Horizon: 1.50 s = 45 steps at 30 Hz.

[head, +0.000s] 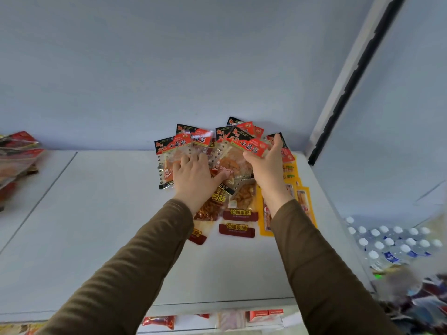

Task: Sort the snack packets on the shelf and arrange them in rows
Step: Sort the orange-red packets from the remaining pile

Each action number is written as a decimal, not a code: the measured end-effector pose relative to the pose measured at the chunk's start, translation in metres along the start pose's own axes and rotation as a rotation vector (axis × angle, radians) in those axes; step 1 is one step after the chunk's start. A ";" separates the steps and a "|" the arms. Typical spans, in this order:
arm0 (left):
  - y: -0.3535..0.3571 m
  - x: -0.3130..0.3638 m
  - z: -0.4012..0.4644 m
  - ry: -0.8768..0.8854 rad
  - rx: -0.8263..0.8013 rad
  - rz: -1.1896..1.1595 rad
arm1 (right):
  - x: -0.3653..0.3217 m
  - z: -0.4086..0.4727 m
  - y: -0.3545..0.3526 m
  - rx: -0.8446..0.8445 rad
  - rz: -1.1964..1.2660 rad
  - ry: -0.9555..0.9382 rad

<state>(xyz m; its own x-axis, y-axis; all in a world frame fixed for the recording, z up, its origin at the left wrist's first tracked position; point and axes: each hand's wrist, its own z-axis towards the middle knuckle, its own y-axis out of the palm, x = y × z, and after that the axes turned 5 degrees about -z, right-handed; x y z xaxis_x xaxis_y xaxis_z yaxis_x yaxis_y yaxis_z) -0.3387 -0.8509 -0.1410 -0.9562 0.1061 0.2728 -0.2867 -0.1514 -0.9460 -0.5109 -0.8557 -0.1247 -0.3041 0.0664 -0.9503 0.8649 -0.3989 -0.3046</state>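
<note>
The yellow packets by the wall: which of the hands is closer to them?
Right. The right hand and its wrist lie right beside the yellow packets, partly over them. The left hand rests farther left, on the red-topped packets.

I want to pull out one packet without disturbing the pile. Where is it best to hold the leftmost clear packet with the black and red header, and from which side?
Probably grip the leftmost clear packet with the black and red header at its left edge, coming from the left. It lies flat, that edge is uncovered, and the left hand covers its right part.
</note>
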 end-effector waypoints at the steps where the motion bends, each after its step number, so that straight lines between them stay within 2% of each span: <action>1: 0.001 0.001 0.003 -0.006 0.000 -0.001 | -0.003 0.003 0.000 -0.013 0.115 0.066; 3: 0.003 0.003 0.008 -0.008 0.007 -0.005 | -0.008 0.011 0.001 -0.035 0.220 0.182; 6: 0.006 0.003 0.013 0.006 0.025 -0.030 | -0.010 0.019 0.005 -0.109 0.230 0.248; 12: 0.004 -0.001 0.017 0.023 -0.008 -0.158 | -0.010 0.018 0.009 -0.123 0.166 0.120; 14: -0.005 -0.007 0.018 0.040 0.020 -0.344 | -0.015 0.021 0.004 -0.154 0.202 0.102; 17: -0.032 -0.013 0.021 -0.072 0.062 -0.860 | -0.025 0.025 -0.008 -0.254 0.299 0.083; 19: -0.053 -0.015 0.025 -0.155 -0.038 -1.179 | -0.032 0.024 -0.013 -0.328 0.336 0.067; 20: -0.061 -0.017 0.025 -0.161 -0.137 -1.248 | -0.037 0.022 -0.013 -0.371 0.345 0.058; 22: -0.070 -0.018 0.022 -0.119 -0.336 -1.256 | -0.044 0.016 -0.010 -0.452 0.334 0.033; 23: -0.071 -0.017 0.018 -0.110 -0.381 -1.232 | -0.047 0.013 -0.008 -0.481 0.326 0.022; 27: -0.074 -0.022 0.008 -0.188 -0.302 -1.245 | -0.058 0.002 0.000 -0.512 0.365 0.017; 35: -0.081 -0.041 -0.010 -0.104 -0.541 -1.496 | -0.073 -0.018 0.041 -0.423 0.249 -0.030; 37: -0.079 -0.048 -0.015 -0.112 -0.544 -1.501 | -0.071 -0.030 0.054 -0.443 0.244 -0.024; 42: -0.065 -0.070 -0.028 -0.272 -0.461 -1.588 | -0.068 -0.036 0.060 -0.700 0.395 0.141; 43: -0.063 -0.074 -0.031 -0.295 -0.442 -1.614 | -0.068 -0.033 0.056 -0.711 0.346 0.096; 45: -0.059 -0.083 -0.036 -0.334 -0.411 -1.655 | -0.063 -0.023 0.040 -0.602 0.101 -0.061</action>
<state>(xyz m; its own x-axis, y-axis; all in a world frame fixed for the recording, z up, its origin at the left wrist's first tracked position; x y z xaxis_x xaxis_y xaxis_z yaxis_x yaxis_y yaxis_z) -0.2408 -0.8149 -0.1145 0.3238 -0.3211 0.8900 -0.9122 0.1436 0.3837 -0.4482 -0.8546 -0.0781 -0.2159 -0.0042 -0.9764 0.9589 0.1877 -0.2128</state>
